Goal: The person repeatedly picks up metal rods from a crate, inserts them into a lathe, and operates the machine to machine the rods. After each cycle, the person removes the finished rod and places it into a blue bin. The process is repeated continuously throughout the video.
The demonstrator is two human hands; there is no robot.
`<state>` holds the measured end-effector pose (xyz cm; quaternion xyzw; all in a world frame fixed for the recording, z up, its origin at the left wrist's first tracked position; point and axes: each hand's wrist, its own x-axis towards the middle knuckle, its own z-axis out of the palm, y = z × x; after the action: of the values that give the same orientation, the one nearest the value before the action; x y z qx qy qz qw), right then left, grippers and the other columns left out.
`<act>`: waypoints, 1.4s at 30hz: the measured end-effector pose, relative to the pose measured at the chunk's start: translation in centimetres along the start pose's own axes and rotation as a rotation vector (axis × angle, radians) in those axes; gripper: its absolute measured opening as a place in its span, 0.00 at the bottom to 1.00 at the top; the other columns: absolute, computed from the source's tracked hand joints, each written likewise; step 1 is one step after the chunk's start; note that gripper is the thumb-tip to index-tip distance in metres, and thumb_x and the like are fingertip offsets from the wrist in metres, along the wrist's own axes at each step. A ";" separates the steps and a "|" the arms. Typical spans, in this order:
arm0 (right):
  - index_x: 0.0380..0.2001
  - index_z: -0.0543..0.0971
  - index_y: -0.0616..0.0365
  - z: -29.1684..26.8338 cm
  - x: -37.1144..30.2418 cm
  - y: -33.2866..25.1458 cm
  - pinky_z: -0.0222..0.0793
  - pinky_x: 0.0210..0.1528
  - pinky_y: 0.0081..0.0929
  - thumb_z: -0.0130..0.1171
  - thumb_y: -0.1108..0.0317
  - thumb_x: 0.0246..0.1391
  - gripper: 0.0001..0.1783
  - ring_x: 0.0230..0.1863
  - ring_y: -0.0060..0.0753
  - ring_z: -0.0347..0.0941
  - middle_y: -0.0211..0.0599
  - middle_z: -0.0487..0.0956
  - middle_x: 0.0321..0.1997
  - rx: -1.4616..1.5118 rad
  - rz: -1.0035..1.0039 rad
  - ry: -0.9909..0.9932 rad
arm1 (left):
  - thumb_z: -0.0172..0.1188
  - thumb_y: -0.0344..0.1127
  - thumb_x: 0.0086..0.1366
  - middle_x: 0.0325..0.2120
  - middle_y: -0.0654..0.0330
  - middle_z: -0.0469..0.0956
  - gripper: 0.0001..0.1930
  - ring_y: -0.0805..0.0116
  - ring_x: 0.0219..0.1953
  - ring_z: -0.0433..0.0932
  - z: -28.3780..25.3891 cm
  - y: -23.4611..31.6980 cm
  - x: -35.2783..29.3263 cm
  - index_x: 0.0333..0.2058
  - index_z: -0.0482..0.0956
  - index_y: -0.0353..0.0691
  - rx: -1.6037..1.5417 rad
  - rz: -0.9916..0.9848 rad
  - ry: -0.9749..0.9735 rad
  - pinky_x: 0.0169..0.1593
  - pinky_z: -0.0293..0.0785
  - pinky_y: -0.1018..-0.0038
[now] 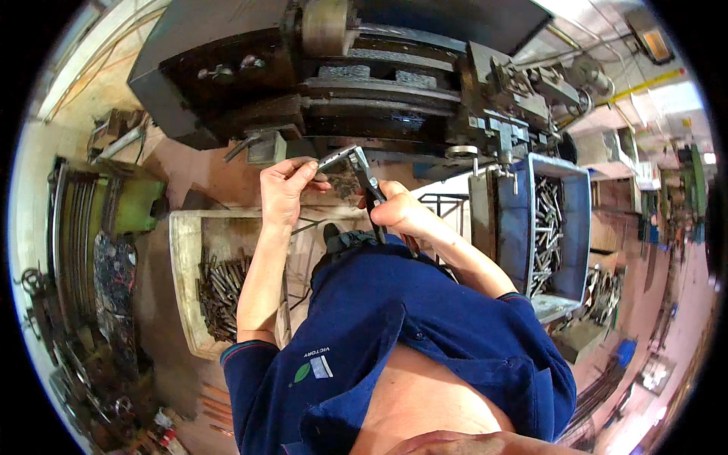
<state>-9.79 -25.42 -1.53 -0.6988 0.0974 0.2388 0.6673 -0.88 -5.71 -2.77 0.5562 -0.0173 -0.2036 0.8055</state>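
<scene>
In front of my body, my left hand point(284, 189) is closed in a pinch on a short metal rod point(336, 157). The rod points up and to the right, its far end at the silver head of a black-and-silver jawed hand tool point(368, 178). My right hand point(396, 207) is wrapped round that tool's dark body, which slants down toward my shirt. Its exact kind is not clear at this size, nor is whether its jaws touch the rod. Fingers of my right hand are partly hidden behind the tool.
A large dark lathe point(379, 98) stretches across ahead. A cream bin point(182, 303) of metal rods point(221, 296) stands at left, and a blue crate point(518, 220) of similar metal pieces point(547, 235) at right. Green machinery point(129, 201) is farther left.
</scene>
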 end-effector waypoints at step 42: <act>0.23 0.68 0.58 -12.3 9.4 1.3 0.58 0.22 0.21 0.50 0.75 0.34 0.07 0.19 0.21 0.62 0.28 0.67 0.17 0.410 -0.261 0.678 | 0.63 0.27 0.48 0.40 0.58 0.70 0.29 0.69 0.43 0.72 12.4 -10.1 9.0 0.49 0.61 0.35 0.191 -0.293 -0.647 0.47 0.71 0.73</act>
<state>0.26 -35.86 -7.06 -0.5970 0.2677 -0.1156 0.7474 1.10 -22.84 -8.92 0.5322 -0.2102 -0.4796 0.6652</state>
